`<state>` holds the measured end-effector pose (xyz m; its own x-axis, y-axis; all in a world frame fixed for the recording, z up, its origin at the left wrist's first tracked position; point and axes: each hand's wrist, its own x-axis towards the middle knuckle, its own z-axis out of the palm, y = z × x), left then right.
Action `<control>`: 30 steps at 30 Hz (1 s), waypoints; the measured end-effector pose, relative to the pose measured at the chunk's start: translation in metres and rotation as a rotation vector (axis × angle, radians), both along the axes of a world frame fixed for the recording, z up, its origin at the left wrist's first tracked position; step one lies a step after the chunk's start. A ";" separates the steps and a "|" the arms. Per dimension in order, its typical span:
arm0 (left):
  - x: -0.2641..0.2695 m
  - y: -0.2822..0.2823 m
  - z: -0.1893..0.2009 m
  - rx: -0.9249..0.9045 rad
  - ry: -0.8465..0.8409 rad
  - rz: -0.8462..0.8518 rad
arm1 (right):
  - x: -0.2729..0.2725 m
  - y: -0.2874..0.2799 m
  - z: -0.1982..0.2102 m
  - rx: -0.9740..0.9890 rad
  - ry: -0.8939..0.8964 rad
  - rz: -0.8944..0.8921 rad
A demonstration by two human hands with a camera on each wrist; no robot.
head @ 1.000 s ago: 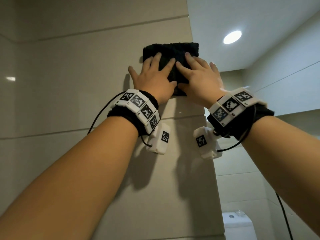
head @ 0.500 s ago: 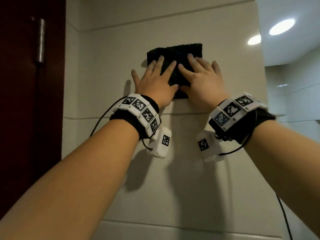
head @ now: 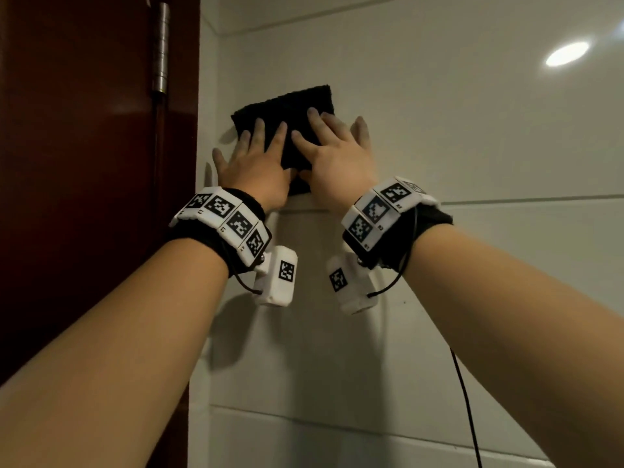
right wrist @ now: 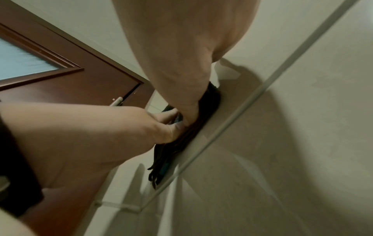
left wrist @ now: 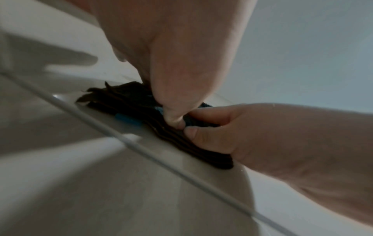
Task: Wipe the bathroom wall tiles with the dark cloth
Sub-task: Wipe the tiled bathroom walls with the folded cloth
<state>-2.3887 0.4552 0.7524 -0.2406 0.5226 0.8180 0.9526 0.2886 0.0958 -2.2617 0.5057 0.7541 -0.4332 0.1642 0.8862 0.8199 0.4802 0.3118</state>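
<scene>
A folded dark cloth (head: pixel 287 106) lies flat against the pale wall tiles (head: pixel 472 146), high up near the wall's left edge. My left hand (head: pixel 256 146) presses its left half with straight, spread fingers. My right hand (head: pixel 324 140) presses the right half the same way, thumbs almost meeting. In the left wrist view the cloth's layered edge (left wrist: pixel 125 102) sits just above a grout line, under my left hand (left wrist: pixel 171 55), with the right hand (left wrist: pixel 262 135) beside it. The right wrist view shows the cloth (right wrist: pixel 173 153) beneath my right hand (right wrist: pixel 181 63) and the left hand (right wrist: pixel 101 131).
A dark red door (head: pixel 84 163) with a metal hinge (head: pixel 161 45) stands directly left of the tiled wall. The door (right wrist: pixel 70 79) has a frosted pane. A ceiling light's reflection (head: pixel 567 54) shines at upper right. A black cable (head: pixel 466 400) hangs from my right wrist.
Both hands have slid the cloth leftward across the tiles, from near the wall's right corner to beside the door. The hands have stayed flat on the cloth throughout.
</scene>
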 end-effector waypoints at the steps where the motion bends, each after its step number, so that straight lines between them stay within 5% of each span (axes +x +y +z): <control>1: 0.001 0.000 -0.001 -0.006 -0.006 0.002 | 0.002 -0.001 -0.001 -0.001 -0.009 0.003; 14: 0.016 -0.005 -0.043 -0.013 -0.084 -0.001 | 0.028 -0.010 -0.031 -0.040 -0.139 -0.010; 30: 0.117 0.010 -0.054 0.007 -0.029 -0.061 | 0.135 0.006 -0.041 -0.025 -0.105 -0.055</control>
